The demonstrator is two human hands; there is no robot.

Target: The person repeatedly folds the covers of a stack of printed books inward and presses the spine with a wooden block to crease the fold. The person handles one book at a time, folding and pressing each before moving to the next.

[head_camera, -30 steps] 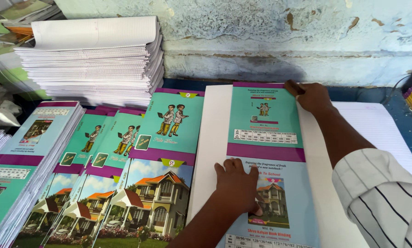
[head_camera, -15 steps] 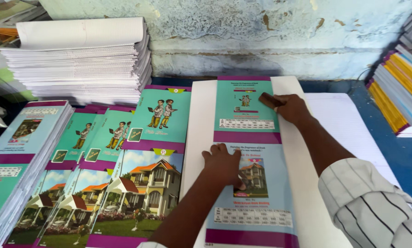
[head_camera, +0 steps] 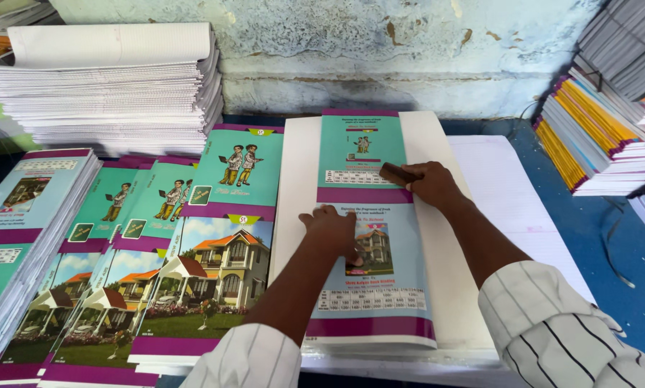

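The right hand (head_camera: 430, 183) is closed around a small dark block (head_camera: 398, 172) and presses it onto the printed cover sheet (head_camera: 369, 237), right where the purple band crosses the middle. What the block is made of cannot be made out. The left hand (head_camera: 333, 230) lies flat and open on the lower half of the same sheet, holding nothing. The sheet rests on a white paper stack (head_camera: 444, 287). Fanned covers with house pictures (head_camera: 193, 266) lie just to the left, and a tall pile of white sheets (head_camera: 114, 93) sits behind them.

Blue table (head_camera: 610, 237): cover stacks (head_camera: 193, 237), paper piles (head_camera: 114, 93)
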